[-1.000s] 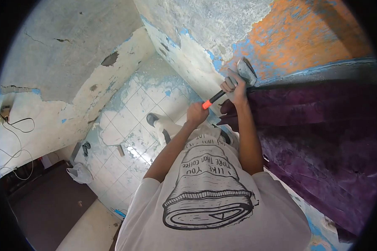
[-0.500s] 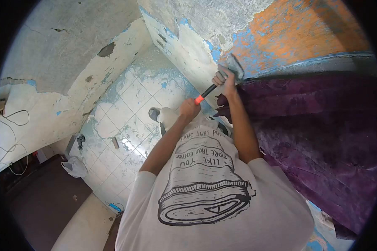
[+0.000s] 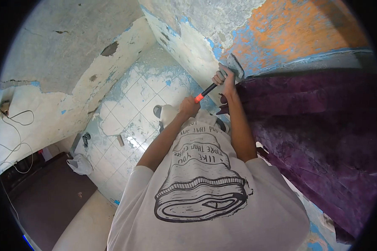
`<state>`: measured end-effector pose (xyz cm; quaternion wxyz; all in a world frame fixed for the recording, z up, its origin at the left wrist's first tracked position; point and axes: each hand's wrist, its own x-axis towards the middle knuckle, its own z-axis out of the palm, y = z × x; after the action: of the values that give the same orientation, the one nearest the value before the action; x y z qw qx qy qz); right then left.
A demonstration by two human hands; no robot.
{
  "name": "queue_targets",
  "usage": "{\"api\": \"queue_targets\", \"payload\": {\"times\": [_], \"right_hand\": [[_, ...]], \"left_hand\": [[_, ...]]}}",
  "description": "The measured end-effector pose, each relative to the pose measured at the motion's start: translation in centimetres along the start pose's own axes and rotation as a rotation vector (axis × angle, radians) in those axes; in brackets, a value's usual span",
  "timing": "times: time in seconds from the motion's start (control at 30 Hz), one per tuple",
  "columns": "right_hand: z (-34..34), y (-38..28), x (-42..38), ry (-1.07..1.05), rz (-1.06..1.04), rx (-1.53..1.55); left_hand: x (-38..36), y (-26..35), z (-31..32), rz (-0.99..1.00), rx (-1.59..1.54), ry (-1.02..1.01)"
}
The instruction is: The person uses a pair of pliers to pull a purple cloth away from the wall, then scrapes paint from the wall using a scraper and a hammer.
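Both my hands are closed around a tool with a black and orange handle and a broad grey head (image 3: pixel 235 67). My left hand (image 3: pixel 190 106) wraps the lower end, just below the orange band. Higher up, my right hand (image 3: pixel 226 80) grips the handle close under the head. The tool slants up and to the right, with its head in front of the peeling wall (image 3: pixel 276 37), where orange, blue and bare grey patches show. The exact kind of tool I cannot tell.
A purple cloth (image 3: pixel 314 108) spreads along the right side below the wall. Whitish flakes and dust lie over the floor tiles (image 3: pixel 127 104). At the lower left are a dark brown surface (image 3: pixel 50 201), a plastic bag (image 3: pixel 80 164) and a loose cable (image 3: pixel 19 144).
The view has shifted slightly, so the left wall and floor appear a little farther right. Both hands keep their grip on the tool, which has barely moved.
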<state>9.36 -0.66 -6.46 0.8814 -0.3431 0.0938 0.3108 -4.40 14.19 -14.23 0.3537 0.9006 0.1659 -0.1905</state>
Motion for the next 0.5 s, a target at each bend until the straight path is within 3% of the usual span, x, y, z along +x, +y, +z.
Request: {"api": "queue_targets", "payload": {"times": [0.1,0.17,0.27,0.4,0.5], "right_hand": [[1.8,-2.2,-0.5,-0.039,-0.036,-0.003],[2.8,-3.4,-1.2,-0.090,-0.071,-0.059],[-0.2,-0.8,0.2,-0.017,-0.026,-0.034],[-1.4,0.6,0.7,-0.070,0.015,0.011],[3.2,-3.5,-0.4,-0.126,-0.058,0.009]], "left_hand": [[-0.2,1.5,-1.1,0.077,0.015,0.062],[0.4,3.1,-2.3,0.070,-0.019,-0.051],[1.3,0.6,0.0,0.032,0.012,-0.033],[1.0,-0.6,-0.7,-0.013,0.025,0.000],[0.6,2.2,-2.6,0.068,0.009,0.046]]}}
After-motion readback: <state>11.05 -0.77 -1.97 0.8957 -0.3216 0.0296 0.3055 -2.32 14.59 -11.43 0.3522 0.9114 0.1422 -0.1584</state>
